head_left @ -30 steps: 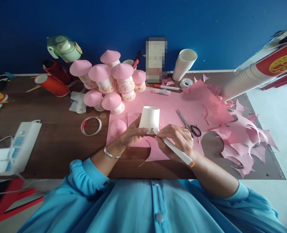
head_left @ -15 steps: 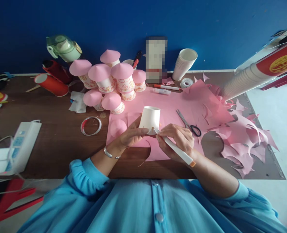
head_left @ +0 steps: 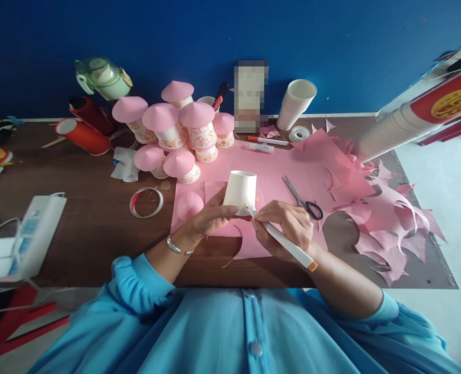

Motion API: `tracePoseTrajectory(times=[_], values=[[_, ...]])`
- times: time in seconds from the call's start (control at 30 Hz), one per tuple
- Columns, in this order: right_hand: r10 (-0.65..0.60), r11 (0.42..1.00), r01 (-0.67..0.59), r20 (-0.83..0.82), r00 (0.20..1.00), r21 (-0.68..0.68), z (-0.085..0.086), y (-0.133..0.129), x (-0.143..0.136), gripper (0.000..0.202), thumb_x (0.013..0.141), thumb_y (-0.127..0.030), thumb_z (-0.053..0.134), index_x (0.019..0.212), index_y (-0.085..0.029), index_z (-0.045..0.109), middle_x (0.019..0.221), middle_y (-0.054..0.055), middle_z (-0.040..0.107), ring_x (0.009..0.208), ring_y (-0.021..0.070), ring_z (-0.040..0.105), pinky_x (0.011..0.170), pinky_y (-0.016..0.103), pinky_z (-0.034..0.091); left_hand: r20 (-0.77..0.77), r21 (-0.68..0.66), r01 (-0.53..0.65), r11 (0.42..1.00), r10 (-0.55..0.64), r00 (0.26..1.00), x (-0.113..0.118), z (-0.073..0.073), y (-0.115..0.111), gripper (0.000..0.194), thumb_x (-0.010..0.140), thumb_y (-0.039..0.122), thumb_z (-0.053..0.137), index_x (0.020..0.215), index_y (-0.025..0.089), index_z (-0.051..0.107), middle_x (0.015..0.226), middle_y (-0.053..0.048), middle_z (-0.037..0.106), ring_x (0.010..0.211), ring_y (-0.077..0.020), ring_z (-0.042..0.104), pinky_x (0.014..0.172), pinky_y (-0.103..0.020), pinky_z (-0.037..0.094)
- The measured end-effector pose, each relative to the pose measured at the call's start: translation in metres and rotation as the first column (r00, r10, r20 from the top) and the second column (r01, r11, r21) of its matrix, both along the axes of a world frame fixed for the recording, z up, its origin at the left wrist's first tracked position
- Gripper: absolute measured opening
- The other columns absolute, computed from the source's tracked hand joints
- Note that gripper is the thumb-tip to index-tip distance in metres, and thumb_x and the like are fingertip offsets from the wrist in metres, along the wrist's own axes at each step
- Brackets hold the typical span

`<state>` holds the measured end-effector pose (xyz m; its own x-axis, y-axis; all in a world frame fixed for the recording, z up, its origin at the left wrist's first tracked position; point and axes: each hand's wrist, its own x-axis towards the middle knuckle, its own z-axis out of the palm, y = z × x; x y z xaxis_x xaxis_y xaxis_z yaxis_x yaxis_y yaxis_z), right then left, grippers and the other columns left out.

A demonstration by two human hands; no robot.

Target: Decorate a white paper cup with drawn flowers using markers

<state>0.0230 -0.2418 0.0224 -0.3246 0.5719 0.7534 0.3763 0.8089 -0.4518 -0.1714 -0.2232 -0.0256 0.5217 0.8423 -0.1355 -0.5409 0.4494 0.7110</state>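
Note:
A white paper cup [head_left: 240, 188] is held by my left hand [head_left: 214, 215], its thumb pressed along the lower edge. My right hand [head_left: 287, 224] grips a white marker [head_left: 290, 245] with an orange end, its tip at the cup's lower side. Small yellow-orange lines show on the cup near that tip. Just left of my left hand lies a pink paper cone [head_left: 190, 205]. Scissors [head_left: 302, 198] with black handles rest on the pink paper [head_left: 269, 166] beyond my right hand.
Several decorated cups with pink cone roofs [head_left: 160, 117] stand at the back left. Tape [head_left: 146, 202] lies left; stacked white cups [head_left: 297, 103] stand behind. Pink paper scraps [head_left: 394, 223] cover the right side. A power strip [head_left: 39, 236] sits far left.
The marker tip has shifted slightly at the cup's lower side, and the yellow-orange lines there show more clearly. My left hand and the cup have barely moved.

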Motion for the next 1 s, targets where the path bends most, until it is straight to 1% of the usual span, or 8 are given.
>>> tracePoseTrajectory(times=[0.17, 0.5, 0.67, 0.8, 1.0], values=[[0.008, 1.0, -0.008, 0.008, 1.0, -0.001, -0.0011, 0.0003, 0.0008, 0.018, 0.09, -0.005, 0.064, 0.095, -0.021, 0.057, 0.07, -0.001, 0.067, 0.058, 0.0137, 0.067, 0.054, 0.025, 0.053, 0.012, 0.013, 0.001, 1.0, -0.002, 1.0, 0.0001, -0.0005, -0.0005, 0.039, 0.079, 0.023, 0.085, 0.114, 0.021, 0.069, 0.092, -0.001, 0.074, 0.08, -0.0138, 0.07, 0.071, -0.024, 0.056], [0.014, 1.0, -0.014, 0.016, 1.0, 0.014, -0.0008, 0.0017, -0.0011, 0.02, 0.088, -0.003, 0.065, 0.095, -0.021, 0.058, 0.07, 0.0, 0.069, 0.059, 0.014, 0.068, 0.054, 0.024, 0.053, -0.008, 0.033, 0.015, 0.999, -0.015, 1.0, 0.0001, 0.0018, -0.0009, 0.039, 0.08, 0.022, 0.082, 0.117, 0.022, 0.068, 0.094, -0.002, 0.073, 0.083, -0.0159, 0.069, 0.076, -0.028, 0.057], [0.011, 1.0, -0.011, 0.024, 1.0, 0.01, -0.0007, 0.0016, -0.0012, 0.018, 0.09, -0.005, 0.065, 0.095, -0.021, 0.058, 0.071, -0.001, 0.07, 0.06, 0.0131, 0.068, 0.055, 0.023, 0.054, -0.059, 0.019, 0.003, 1.0, -0.002, 0.998, 0.0018, 0.0023, -0.0016, 0.04, 0.077, 0.02, 0.084, 0.114, 0.02, 0.067, 0.099, -0.003, 0.075, 0.09, -0.0176, 0.071, 0.081, -0.03, 0.057], [0.015, 1.0, -0.015, 0.026, 1.0, 0.011, -0.0009, 0.0019, -0.0009, 0.017, 0.091, -0.007, 0.065, 0.096, -0.021, 0.059, 0.072, -0.001, 0.07, 0.061, 0.0133, 0.07, 0.056, 0.023, 0.056, -0.088, 0.004, 0.009, 1.0, -0.008, 0.996, 0.0031, 0.0061, -0.0017, 0.039, 0.075, 0.021, 0.086, 0.109, 0.019, 0.067, 0.094, -0.002, 0.075, 0.089, -0.0168, 0.07, 0.082, -0.03, 0.056], [0.013, 1.0, -0.013, 0.013, 1.0, 0.006, -0.001, 0.0022, -0.0002, 0.019, 0.088, -0.005, 0.066, 0.097, -0.021, 0.06, 0.073, 0.0, 0.071, 0.062, 0.0147, 0.071, 0.056, 0.024, 0.055, -0.091, 0.016, 0.009, 1.0, -0.007, 0.996, 0.0023, 0.0084, -0.0027, 0.04, 0.075, 0.023, 0.087, 0.11, 0.019, 0.068, 0.092, -0.001, 0.074, 0.087, -0.0168, 0.07, 0.078, -0.029, 0.054]])
